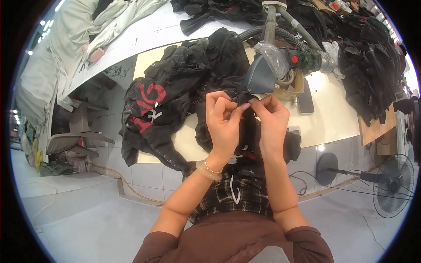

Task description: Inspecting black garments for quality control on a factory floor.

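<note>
My left hand (222, 122) and my right hand (272, 125) meet at the table's middle, each pinching the edge of a black garment (241, 97) between thumb and fingertips. The pinched cloth is bunched, and part of it hides behind my fingers. More of its fabric hangs between my wrists toward my lap. Just beyond my fingertips stands a dark grey machine head (262, 75), joined to a ribbed hose and partly wrapped in clear plastic. To the left lies a heap of black garments (175, 83), the nearest with large red lettering and white marks.
More black garments (372, 65) pile up at the right. A phone-like dark slab (305, 100) lies on the cream tabletop (329, 118) beside a small carton. Pale cloth (72, 39) drapes at the far left above a stool (76, 138). A fan (392, 186) stands at right.
</note>
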{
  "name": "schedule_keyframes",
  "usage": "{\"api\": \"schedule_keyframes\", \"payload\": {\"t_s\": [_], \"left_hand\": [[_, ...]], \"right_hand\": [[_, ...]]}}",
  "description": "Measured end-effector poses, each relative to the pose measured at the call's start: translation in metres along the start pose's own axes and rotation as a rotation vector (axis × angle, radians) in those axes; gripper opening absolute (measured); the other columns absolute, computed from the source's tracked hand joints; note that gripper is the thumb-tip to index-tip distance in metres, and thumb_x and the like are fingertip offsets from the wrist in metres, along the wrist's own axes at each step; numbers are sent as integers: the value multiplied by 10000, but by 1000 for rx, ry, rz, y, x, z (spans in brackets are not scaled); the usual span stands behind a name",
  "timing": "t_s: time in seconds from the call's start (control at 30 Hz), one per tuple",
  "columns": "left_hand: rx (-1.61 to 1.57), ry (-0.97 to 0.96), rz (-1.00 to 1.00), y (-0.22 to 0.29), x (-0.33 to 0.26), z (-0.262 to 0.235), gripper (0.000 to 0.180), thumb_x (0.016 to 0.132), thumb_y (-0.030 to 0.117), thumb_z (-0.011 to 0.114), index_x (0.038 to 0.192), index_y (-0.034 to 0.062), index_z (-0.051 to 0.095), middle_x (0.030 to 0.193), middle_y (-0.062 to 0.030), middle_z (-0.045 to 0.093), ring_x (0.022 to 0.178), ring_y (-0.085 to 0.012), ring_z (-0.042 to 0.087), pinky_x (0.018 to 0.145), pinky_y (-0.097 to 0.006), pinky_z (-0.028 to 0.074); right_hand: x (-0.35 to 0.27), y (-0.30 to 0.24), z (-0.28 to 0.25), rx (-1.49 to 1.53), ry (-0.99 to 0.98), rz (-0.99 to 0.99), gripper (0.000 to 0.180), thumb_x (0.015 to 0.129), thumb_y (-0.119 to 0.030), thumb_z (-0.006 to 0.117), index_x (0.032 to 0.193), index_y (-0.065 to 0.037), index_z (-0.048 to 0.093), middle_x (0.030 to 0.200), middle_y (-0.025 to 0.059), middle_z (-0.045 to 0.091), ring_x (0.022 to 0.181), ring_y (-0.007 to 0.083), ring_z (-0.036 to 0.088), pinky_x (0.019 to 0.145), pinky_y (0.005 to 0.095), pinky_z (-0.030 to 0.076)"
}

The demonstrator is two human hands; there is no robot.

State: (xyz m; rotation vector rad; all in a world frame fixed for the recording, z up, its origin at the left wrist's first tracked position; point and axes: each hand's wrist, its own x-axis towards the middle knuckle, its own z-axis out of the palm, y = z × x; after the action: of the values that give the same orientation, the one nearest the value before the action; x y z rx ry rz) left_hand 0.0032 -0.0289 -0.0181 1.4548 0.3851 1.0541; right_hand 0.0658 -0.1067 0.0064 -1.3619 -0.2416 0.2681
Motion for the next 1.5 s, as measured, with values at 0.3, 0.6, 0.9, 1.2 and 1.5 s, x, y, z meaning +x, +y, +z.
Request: {"api": "schedule_keyframes", "payload": {"t_s": [0.3, 0.6, 0.9, 1.2, 1.5], "left_hand": [[-14, -142, -316, 7, 5, -13, 138, 918, 61, 722, 967, -9, 613, 883, 14, 582, 704, -30, 519, 613, -192, 467], [-94, -399, -667, 36, 6, -53, 225, 984, 140, 649, 1104, -40, 712, 963, -68, 733, 856, -87, 677, 736, -229, 560], [-244, -335, -691, 56, 7, -51, 163, 956, 84, 675, 1047, -50, 696, 998, -68, 711, 903, -96, 665, 794, -252, 582], [289, -572, -500, 47, 21, -77, 185, 922, 99, 702, 933, -81, 740, 809, -61, 734, 770, -79, 647, 718, -222, 509], [122, -456, -581, 30, 20, -78, 211, 973, 144, 670, 946, -62, 710, 829, -21, 705, 737, -33, 602, 658, -190, 473]], "right_hand": [[7, 4, -8, 51, -84, 123, 179, 877, -65, 734, 745, -34, 617, 721, -35, 573, 664, 36, 450, 607, 219, 354], [-21, 19, -28, -36, -132, 56, 156, 961, -106, 644, 1035, 20, 591, 926, 74, 626, 776, 134, 559, 771, 272, 466], [-67, 24, -20, -371, -141, -104, 225, 835, -41, 709, 1004, -5, 564, 934, 75, 584, 822, 174, 569, 758, 285, 469], [-27, 8, -63, 367, -518, 817, 281, 994, -167, 463, 1034, 40, 649, 984, 102, 690, 860, 130, 661, 783, 263, 539], [-28, 7, -47, 62, -572, 474, 270, 1017, -231, 561, 1075, 2, 684, 916, 27, 699, 819, 60, 642, 744, 202, 503]]}}
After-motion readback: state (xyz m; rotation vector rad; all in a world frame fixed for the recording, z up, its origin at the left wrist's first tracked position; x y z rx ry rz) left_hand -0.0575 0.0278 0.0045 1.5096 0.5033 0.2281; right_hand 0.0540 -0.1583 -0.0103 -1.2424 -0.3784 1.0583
